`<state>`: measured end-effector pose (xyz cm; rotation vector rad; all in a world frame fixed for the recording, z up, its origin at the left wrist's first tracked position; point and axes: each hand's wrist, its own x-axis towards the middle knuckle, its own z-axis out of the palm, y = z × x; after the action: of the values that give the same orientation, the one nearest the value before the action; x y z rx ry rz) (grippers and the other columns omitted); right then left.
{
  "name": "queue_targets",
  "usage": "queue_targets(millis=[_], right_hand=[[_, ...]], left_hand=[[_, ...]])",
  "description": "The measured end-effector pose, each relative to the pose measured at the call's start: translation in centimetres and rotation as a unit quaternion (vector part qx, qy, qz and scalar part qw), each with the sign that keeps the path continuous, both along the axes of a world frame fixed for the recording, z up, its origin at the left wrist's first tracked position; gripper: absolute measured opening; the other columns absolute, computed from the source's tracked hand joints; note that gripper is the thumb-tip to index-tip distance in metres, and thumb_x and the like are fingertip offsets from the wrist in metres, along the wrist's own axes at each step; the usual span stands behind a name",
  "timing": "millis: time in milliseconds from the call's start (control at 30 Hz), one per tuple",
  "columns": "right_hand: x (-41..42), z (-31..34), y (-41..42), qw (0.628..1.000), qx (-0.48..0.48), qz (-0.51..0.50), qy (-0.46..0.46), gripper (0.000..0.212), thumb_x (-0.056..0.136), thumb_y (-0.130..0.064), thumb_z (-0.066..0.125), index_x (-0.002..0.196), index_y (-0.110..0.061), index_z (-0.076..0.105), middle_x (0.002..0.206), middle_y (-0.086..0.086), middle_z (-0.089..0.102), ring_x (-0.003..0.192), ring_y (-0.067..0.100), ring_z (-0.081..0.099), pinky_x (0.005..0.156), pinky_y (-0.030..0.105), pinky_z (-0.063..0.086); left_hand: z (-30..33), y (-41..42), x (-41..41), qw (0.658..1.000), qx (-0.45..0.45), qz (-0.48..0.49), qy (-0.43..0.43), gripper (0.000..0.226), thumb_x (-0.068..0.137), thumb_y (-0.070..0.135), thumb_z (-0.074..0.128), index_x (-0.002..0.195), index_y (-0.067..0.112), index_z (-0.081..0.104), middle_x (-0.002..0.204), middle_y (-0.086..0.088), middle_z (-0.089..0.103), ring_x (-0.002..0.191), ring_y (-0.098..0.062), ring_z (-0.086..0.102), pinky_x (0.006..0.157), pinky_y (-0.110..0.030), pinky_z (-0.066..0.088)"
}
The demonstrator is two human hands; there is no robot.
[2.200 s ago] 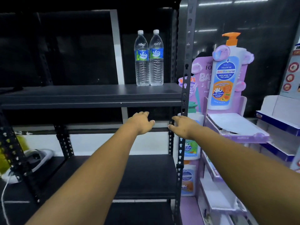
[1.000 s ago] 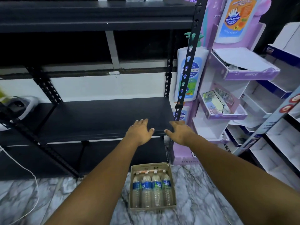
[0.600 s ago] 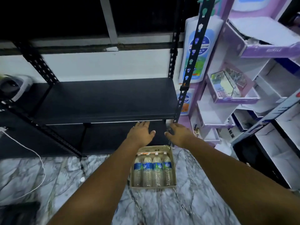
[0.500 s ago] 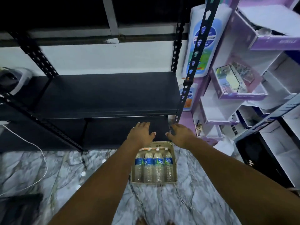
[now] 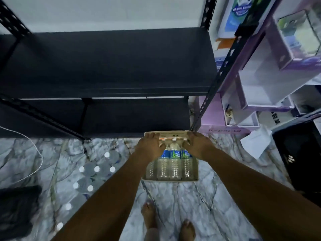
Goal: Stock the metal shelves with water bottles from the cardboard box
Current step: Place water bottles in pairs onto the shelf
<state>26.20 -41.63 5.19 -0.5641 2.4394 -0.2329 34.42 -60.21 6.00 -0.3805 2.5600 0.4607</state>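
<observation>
Before us stands the black metal shelving unit with perforated uprights [image 5: 107, 60], its two visible boards bare. A second ago our view took in more of the rack; now it has tipped down to the grey-veined marble floor [image 5: 199, 202], which we read as the turn from placing bottles to fetching more. To the right is a purple-and-white cardboard display stand [image 5: 260, 87]; its lettering is too blurred for us to read.

At the foot of the rack sits the open tan cardboard box [image 5: 196, 171], holding a row of clear plastic water bottles with blue-and-green labels [image 5: 174, 164] lying side by side, caps toward the shelf. The label script is not legible at this size. More capped bottles [image 5: 94, 173] stand on the floor to the left.

Both arms have dropped from shelf height to the box. Our left hand [image 5: 150, 145] lies over the leftmost bottle, fingers [image 5: 152, 136] curled at the far rim; our right hand [image 5: 198, 145] covers the rightmost bottle likewise. Whether either has closed on a bottle we cannot tell. In our judgement the next pickup is just beginning.
</observation>
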Motion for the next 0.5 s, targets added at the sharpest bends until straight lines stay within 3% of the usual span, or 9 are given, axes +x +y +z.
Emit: queue_targets(millis=[233, 500], right_hand=[[-0.1, -12.6, -3.0, 1.0, -0.004, -0.02, -0.022, 0.06, 0.096, -0.052, 0.04, 0.146, -0.02, 0.033, 0.149, 0.01, 0.038, 0.133, 0.031, 0.04, 0.111, 0.042, 0.032], [-0.2, -26.1, -6.4, 0.999, -0.021, -0.024, -0.016, 0.063, 0.096, -0.05, 0.042, 0.147, -0.017, 0.031, 0.149, 0.012, 0.038, 0.136, 0.03, 0.035, 0.11, 0.041, 0.03]], left_hand=[[-12.4, -3.1, -0.1, 1.0, 0.001, 0.0, 0.008, 0.058, 0.1, 0.041, 0.041, 0.149, 0.012, 0.03, 0.15, -0.011, 0.038, 0.141, -0.027, 0.03, 0.112, -0.041, 0.033], [-26.5, -4.9, -0.3, 0.999, 0.017, 0.026, 0.013, 0.067, 0.098, 0.044, 0.043, 0.153, 0.013, 0.02, 0.157, -0.013, 0.028, 0.143, -0.029, 0.029, 0.112, -0.043, 0.034]])
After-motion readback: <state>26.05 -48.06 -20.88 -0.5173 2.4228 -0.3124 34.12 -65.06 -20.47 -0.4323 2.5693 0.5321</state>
